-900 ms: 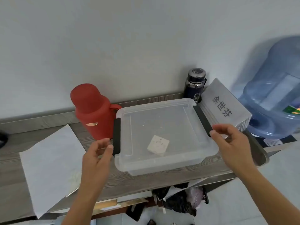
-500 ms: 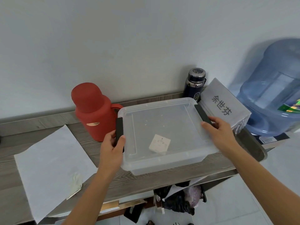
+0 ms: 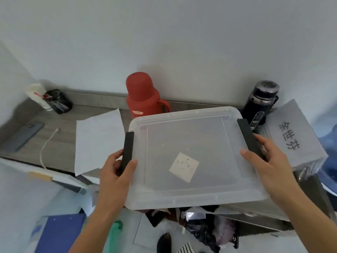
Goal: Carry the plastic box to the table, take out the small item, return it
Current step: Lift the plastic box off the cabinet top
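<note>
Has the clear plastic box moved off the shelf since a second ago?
Yes. The clear plastic box has come toward the camera and away from the red thermos, its near edge now past the shelf front.

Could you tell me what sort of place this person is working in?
Probably an office or staff room corner: a red plastic thermos jug and dark steel flask on a grey wood-grain counter, loose white paper sheet, and a blue water-cooler bottle.
</note>
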`<state>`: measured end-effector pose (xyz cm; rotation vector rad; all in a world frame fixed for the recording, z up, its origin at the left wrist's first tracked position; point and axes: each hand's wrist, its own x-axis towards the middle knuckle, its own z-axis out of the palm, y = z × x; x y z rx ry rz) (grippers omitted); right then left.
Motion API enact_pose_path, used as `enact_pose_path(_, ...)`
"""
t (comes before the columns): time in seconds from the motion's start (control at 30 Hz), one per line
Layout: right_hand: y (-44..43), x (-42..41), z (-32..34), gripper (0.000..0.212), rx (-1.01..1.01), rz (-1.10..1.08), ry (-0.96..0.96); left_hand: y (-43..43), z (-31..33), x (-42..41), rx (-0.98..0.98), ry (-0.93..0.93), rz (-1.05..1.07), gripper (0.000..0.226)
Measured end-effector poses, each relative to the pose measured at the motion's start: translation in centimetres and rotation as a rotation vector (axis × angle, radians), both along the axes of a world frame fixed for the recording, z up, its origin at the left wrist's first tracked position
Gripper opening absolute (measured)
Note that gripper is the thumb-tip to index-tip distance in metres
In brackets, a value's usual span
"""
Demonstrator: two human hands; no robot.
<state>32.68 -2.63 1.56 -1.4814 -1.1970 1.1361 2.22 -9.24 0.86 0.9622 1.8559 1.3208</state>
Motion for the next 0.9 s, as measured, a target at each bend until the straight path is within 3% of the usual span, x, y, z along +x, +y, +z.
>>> enact_pose_path(0.47,-9.4,-10.1,-3.7,0.050,-0.178,0.802,-0.012,-29.0,-1.3,4.0,-0.055,-0.066,0.865,0.030)
enact_pose_path(0.9,-34.8,-24.9,-6.2,0.046,-0.036,1.546,-0.280,-59.0,-4.1,8.6,-0.115,-0.128,1.515,0.029)
